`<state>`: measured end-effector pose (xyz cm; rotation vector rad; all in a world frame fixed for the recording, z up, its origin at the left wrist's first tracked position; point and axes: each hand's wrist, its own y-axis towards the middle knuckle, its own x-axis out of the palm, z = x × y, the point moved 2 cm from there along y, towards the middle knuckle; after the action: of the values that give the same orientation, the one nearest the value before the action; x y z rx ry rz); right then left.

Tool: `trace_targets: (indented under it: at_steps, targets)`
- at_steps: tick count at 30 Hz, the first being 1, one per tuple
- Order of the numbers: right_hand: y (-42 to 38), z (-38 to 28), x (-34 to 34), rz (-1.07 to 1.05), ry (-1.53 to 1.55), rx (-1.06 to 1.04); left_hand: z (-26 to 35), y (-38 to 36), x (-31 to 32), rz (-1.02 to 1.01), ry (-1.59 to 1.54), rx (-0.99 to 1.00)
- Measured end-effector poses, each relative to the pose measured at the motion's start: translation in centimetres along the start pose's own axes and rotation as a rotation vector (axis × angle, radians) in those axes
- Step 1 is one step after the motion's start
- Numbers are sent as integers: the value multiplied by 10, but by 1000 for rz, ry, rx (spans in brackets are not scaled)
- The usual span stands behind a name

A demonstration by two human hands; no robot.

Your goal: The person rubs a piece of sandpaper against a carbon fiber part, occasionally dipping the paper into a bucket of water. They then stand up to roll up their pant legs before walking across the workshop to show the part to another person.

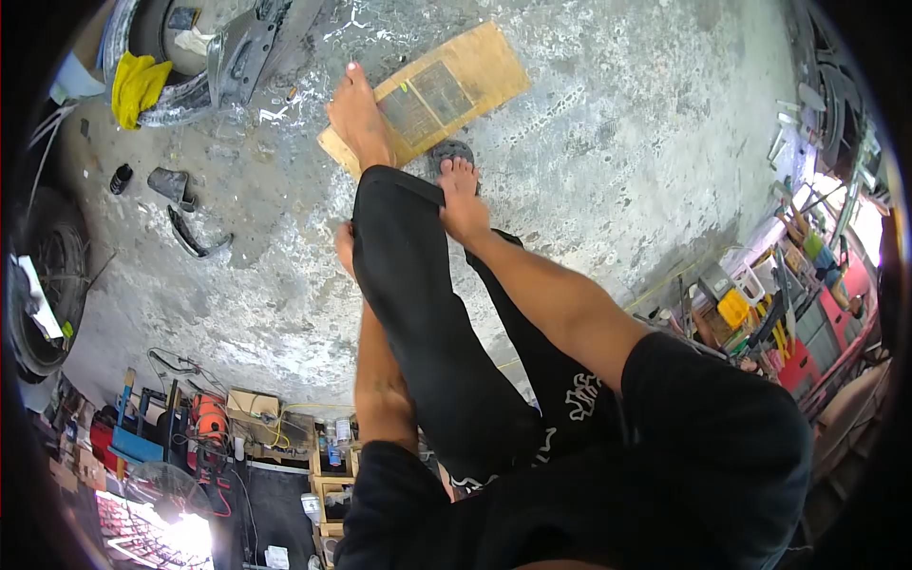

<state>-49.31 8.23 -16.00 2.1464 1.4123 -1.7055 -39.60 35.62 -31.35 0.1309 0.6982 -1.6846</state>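
Both my hands are at one leg of my black trousers (404, 256). My right hand (464, 215) grips the turned-up cuff (408, 182) at its right side, with the fingertips partly hidden. On the other side, my left hand (346, 247) wraps round the cloth below the cuff, mostly hidden behind it. Out of this trouser leg comes a bare foot (359, 119), resting beside and partly over a flat piece of brown cardboard (489, 66). My other foot (458, 171) is in a dark sandal (450, 150) on the floor.
Grey, paint-spotted concrete floor (608, 142) surrounds me. At upper left, a yellow cloth (139, 87) hangs over a dark rim. Black plastic pieces (173, 186) lie nearby. A wheel (52, 275) stands at left. Tools and boxes (750, 304) crowd the right; an orange reel (209, 418) sits lower left.
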Motion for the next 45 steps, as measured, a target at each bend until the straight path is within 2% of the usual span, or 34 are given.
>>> trace_targets:
  at_steps: [1, 3, 4, 5, 6, 7, 8, 9, 10, 11, 12, 13, 15, 16, 17, 19, 20, 21, 22, 25, 27, 28, 30, 31, 32, 34, 35, 36, 38, 39, 41, 43, 44, 45]
  targets:
    - [-2, -4, -5, 0, 1, 6, 49, -10, -1, 34, -64, -31]
    - [-4, -16, -20, -125, 285, 130, 165, -29, -2, 109, -196, -85]
    - [1, -19, -30, -130, 285, 134, 215, -18, -15, 36, -110, -30]
    - [4, -24, -43, 53, 185, 37, 257, -9, -24, -36, -23, 21]
    - [1, -27, -50, 231, 84, -62, 289, -8, -19, -25, -102, -22]
    - [-7, -28, -47, 216, 86, -55, 305, -12, -13, -15, -177, -67]
    - [-18, -29, -39, 98, 321, 96, 275, -17, -11, -57, 31, -33]
    - [-24, -31, -31, -10, 557, 235, 271, 6, 34, -108, 133, -45]
    - [-34, -32, -21, 80, 413, 129, 292, 66, 124, -166, 111, -67]
    - [-48, -33, -7, 73, 419, 139, 301, 91, 162, -190, 72, -95]
    - [-56, -41, -16, -85, 471, 207, 311, 113, 194, -214, 39, -122]
    - [-64, -45, -25, -253, 518, 282, 307, 112, 194, -220, 42, -127]
    - [-66, -43, -42, -169, 556, 277, 293, 109, 191, -241, 91, -112]
    - [-70, -42, -46, -85, 598, 257, 283, 81, 144, -206, 146, -79]
    - [-64, -40, -48, -95, 598, 259, 282, 30, 65, -137, 225, -74]
    - [-30, -29, -48, 174, 615, 265, 297, -13, -39, 22, 394, -107]
    - [-3, -31, -56, 209, 575, 244, 298, 10, -35, 21, 196, 105]
    - [22, -39, -70, 246, 534, 228, 290, 38, -33, 49, 392, 151]
    - [39, -48, -84, 247, 536, 230, 308, 50, -19, 48, 369, 265]
    - [63, -64, -104, 130, 657, 187, 354, 53, 5, 16, 415, 287]
    - [49, -65, -115, 66, 321, 39, 340, 34, -10, -8, 558, 467]
    - [37, -58, -111, 68, 321, 37, 330, 19, -22, 8, 631, 513]
    - [0, -40, -88, 315, 64, -145, 279, -16, -44, -55, 683, 467]
    - [-22, -33, -75, 54, 209, -2, 270, -14, -25, -119, 609, 361]
    - [-44, -30, -63, -206, 352, 137, 280, 12, 32, -198, 426, 180]
    - [-61, -36, -56, -376, 411, 216, 313, 81, 151, -311, 154, -57]
    - [-64, -38, -54, -433, 490, 245, 331, 104, 188, -360, 81, -176]
    - [-62, -32, -47, -433, 490, 244, 316, 110, 197, -359, 81, -176]
    - [-55, -13, -30, -210, 768, 41, 268, 108, 185, -344, 83, -11]
    - [-46, 6, -12, -309, 901, 126, 224, 71, 106, -401, -103, -255]
    - [-6, 18, -39, -412, 833, 213, 146, -9, -61, -352, -462, -787]
    - [34, 28, -47, -573, 1304, 312, 220, 22, -51, -439, -199, -553]
    - [51, 22, -57, -676, 1509, 351, 228, 39, -42, -532, -251, -500]
    - [65, 22, -57, -679, 1513, 343, 243, 54, -29, -671, -265, -483]
